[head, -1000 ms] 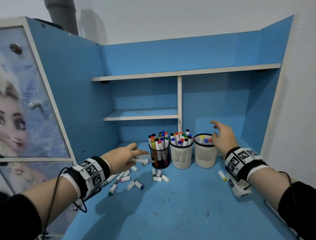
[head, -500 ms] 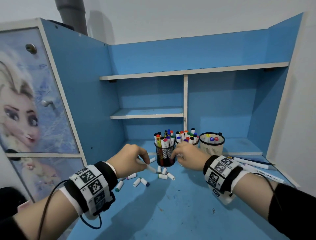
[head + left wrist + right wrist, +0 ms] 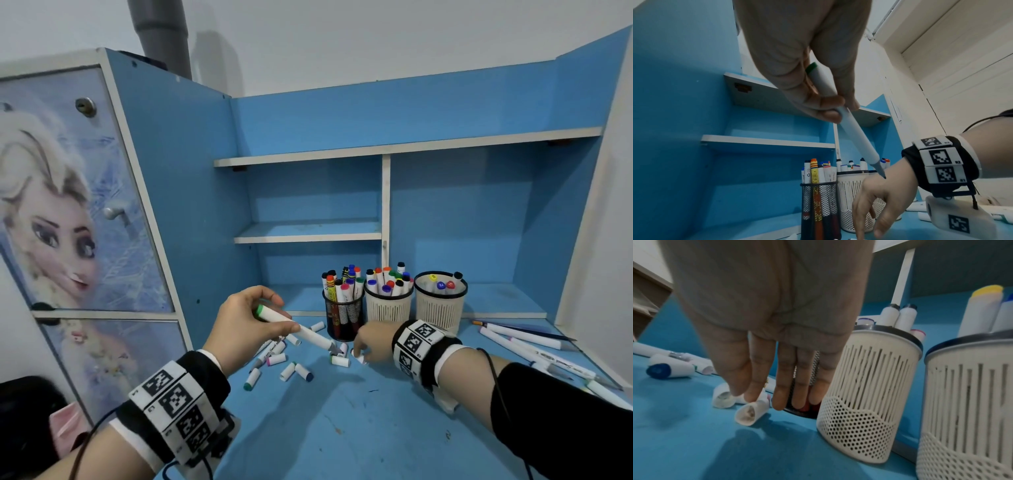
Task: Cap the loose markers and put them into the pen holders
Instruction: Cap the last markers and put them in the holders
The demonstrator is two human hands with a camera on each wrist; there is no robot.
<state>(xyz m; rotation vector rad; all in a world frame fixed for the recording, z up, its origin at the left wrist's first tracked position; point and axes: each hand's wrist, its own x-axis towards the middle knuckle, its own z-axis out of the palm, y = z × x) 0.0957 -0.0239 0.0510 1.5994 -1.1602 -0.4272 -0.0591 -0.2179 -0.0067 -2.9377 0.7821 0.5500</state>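
My left hand (image 3: 286,325) pinches a white marker (image 3: 310,334) with a green end. It is held above the desk, and its bare grey tip (image 3: 879,172) points down to the right. My right hand (image 3: 358,354) reaches down beside the black mesh holder (image 3: 343,320). Its fingers are nearly straight, and the index fingertip (image 3: 753,395) touches a loose white cap (image 3: 751,412) lying on the desk. Two white slotted holders (image 3: 388,308) (image 3: 440,306) stand to the right. All three hold capped markers.
Several loose caps (image 3: 287,370) lie on the blue desk (image 3: 342,428) left of the holders. Several uncapped markers (image 3: 534,346) lie at the right, near the side panel. A cabinet (image 3: 85,240) stands to the left, and shelves rise behind the holders.
My right hand left the rightmost holder, swung left and came down onto the caps. My left hand lifted the green-ended marker off the desk.
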